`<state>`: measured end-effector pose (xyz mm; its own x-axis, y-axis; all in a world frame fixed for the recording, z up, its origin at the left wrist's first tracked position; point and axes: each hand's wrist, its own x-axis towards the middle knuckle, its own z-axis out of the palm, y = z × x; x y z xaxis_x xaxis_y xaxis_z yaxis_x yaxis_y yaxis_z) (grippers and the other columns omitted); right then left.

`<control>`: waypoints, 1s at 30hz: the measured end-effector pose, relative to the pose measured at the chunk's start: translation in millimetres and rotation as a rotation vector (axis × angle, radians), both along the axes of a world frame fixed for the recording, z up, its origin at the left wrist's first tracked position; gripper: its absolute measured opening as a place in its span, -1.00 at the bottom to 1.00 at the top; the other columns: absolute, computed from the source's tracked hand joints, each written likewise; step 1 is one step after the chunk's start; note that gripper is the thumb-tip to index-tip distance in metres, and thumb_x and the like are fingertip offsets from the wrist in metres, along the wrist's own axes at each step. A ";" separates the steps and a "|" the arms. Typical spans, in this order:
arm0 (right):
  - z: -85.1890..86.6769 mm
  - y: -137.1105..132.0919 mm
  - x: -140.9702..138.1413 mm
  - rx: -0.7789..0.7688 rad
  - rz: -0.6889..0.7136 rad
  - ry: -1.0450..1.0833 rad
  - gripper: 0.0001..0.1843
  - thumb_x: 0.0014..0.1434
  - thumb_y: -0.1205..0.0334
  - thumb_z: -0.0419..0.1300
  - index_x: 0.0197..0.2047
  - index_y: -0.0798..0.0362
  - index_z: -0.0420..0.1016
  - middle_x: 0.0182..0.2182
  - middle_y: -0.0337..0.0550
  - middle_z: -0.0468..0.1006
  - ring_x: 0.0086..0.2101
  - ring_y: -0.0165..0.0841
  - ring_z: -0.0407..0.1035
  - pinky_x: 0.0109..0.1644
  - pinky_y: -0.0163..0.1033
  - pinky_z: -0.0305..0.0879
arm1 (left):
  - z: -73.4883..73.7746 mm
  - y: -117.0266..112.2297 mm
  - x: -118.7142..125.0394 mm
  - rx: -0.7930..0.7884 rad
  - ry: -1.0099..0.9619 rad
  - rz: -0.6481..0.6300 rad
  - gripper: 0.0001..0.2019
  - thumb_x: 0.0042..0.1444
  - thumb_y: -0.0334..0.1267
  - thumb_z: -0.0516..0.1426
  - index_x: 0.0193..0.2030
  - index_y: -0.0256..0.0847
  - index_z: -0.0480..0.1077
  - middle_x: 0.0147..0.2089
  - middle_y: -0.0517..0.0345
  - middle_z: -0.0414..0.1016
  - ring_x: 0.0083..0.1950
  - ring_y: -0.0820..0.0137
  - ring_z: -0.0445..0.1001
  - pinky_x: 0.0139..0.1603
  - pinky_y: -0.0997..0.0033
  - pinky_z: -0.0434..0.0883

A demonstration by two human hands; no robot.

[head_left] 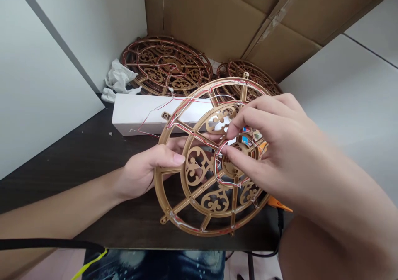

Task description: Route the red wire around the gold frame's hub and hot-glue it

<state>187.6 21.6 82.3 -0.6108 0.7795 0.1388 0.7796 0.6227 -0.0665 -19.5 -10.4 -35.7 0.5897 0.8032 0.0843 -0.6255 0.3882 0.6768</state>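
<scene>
A round gold-coloured lattice frame (182,205) with scroll patterns is held tilted above the dark table. My left hand (143,168) grips its left rim, thumb on the front and fingers behind, seen partly through the gaps. Thin red and white wires (217,170) run along the frame's channels and around its centre ring. At the upper left of that ring, my right hand (280,143) is closed in a pinch at the wires, its thumb and index finger close together. A loose loop of wire (155,108) sticks out past the frame's upper left.
Behind stand a stack of similar wired frames (168,66) and a second stack (248,74). A white box (139,110) lies before them, beside crumpled tissue (120,76). Cardboard (202,14) closes off the back. An orange-tipped object (280,204) and black cable (281,224) are at right.
</scene>
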 end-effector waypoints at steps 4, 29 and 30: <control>0.1 -3.0 -4.2 0.011 -0.014 -0.007 -0.91 0.19 0.19 0.25 -0.33 -0.04 0.43 -0.20 -0.12 0.51 -0.05 -0.06 0.29 -0.04 0.03 0.34 | 3.4 -3.2 2.2 -0.041 -0.028 -0.002 -0.69 0.15 -0.29 0.16 0.02 -0.21 0.59 0.07 0.08 0.64 0.25 0.09 0.51 0.31 0.07 0.39; -0.9 2.7 2.1 -0.023 0.026 0.051 -0.98 0.17 0.19 0.29 -0.32 -0.13 0.54 -0.22 -0.18 0.58 -0.09 -0.07 0.33 -0.05 0.06 0.29 | 7.5 -7.3 3.9 -0.042 0.011 0.007 -0.73 0.16 -0.26 0.16 -0.06 -0.26 0.61 -0.02 0.04 0.65 0.10 0.16 0.58 0.19 0.19 0.46; -0.9 2.8 1.1 -0.014 0.024 0.052 -0.98 0.16 0.19 0.29 -0.32 -0.12 0.55 -0.22 -0.17 0.59 -0.09 -0.06 0.33 -0.06 0.06 0.30 | 7.0 -7.5 3.4 -0.051 0.002 -0.004 -0.72 0.16 -0.25 0.17 -0.04 -0.25 0.60 -0.02 0.04 0.65 0.07 0.16 0.60 0.15 0.20 0.49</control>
<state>188.7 24.4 81.4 -0.6214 0.7671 0.1598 0.7600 0.6396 -0.1151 -16.2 -17.8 -28.7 0.5934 0.8038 0.0422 -0.6221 0.4247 0.6577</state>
